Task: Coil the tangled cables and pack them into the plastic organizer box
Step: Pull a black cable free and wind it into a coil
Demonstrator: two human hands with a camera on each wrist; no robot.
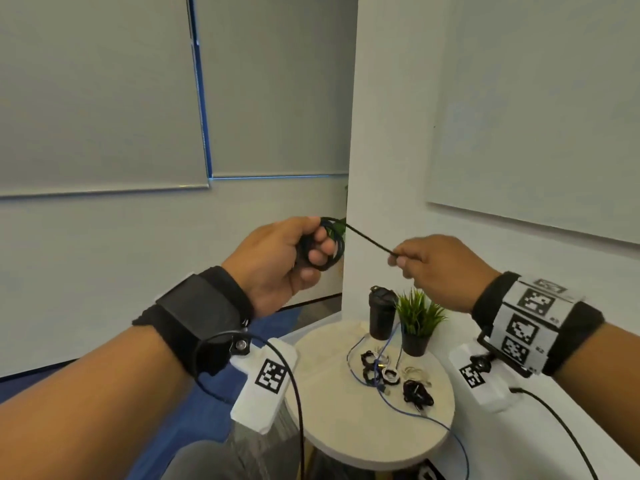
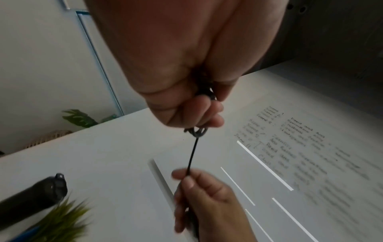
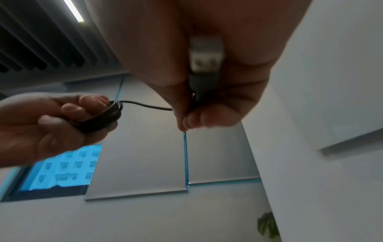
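Observation:
My left hand (image 1: 304,258) is raised in front of me and grips a small coil of black cable (image 1: 337,249) wound round its fingers. The coil (image 3: 99,117) shows clearly in the right wrist view, and a bit of it (image 2: 196,131) pokes out below the fingers in the left wrist view. A short straight stretch of the cable (image 1: 369,239) runs to my right hand (image 1: 403,259), which pinches it near the end. The cable's USB plug (image 3: 206,57) lies in that palm. No organizer box is in view.
Below stands a small round white table (image 1: 339,424). On it lie a long blue cable (image 1: 391,400), several small black and white cable bundles (image 1: 417,393), a black tumbler (image 1: 381,313) and a potted green plant (image 1: 417,323). Walls and a whiteboard (image 1: 540,116) stand close behind.

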